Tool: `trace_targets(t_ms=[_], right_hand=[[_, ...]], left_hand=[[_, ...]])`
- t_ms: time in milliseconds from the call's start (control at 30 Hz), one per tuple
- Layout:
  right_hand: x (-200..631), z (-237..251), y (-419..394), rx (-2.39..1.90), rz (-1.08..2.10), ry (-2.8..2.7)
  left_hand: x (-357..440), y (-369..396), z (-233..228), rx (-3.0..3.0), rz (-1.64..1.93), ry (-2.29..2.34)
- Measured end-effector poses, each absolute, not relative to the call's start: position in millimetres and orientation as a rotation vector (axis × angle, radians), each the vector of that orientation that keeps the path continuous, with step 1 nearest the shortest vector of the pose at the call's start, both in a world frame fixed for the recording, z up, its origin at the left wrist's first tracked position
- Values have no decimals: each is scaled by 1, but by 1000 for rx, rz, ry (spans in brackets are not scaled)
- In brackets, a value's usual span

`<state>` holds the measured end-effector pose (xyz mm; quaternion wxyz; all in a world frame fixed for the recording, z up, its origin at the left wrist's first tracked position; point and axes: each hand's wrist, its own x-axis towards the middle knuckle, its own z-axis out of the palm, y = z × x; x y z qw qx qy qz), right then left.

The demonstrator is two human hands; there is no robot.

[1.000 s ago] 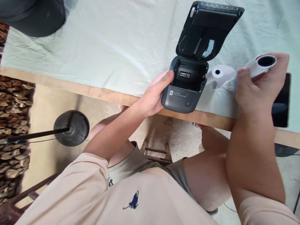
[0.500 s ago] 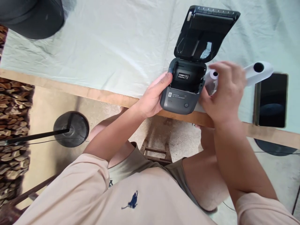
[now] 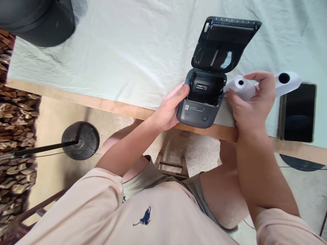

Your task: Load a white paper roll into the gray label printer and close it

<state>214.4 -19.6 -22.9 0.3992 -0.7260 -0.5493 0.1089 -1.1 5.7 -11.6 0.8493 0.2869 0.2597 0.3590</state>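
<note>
Two hands work at a small grey printer (image 3: 203,102) sitting at the table's front edge (image 3: 114,105), lid raised, its paper bay showing only a label inside. The left hand (image 3: 170,109) clasps the printer's side. The right hand (image 3: 251,102) now pinches a white paper roll (image 3: 240,86) just beside the bay (earlier it held the wider roll (image 3: 286,81), now lying by the phone (image 3: 296,112)). Bare cloth (image 3: 114,58) spreads to the left.

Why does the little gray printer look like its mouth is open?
Its lid is open. The printer has its lid tipped up and back, showing the hollow paper bay. The left hand holds its side.
</note>
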Motion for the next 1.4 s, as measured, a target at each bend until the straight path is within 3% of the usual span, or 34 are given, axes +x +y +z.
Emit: trace_targets(t_ms=[433, 1133, 1400], right_hand=[[207, -23, -20, -1732, 440, -1307], [205, -18, -18, -1795, 440, -1343], [225, -26, -15, -1467, 458, -1246]], left_hand=[[1, 4, -10, 638, 778, 535], [10, 5, -15, 711, 823, 495], [10, 6, -12, 716, 807, 486]])
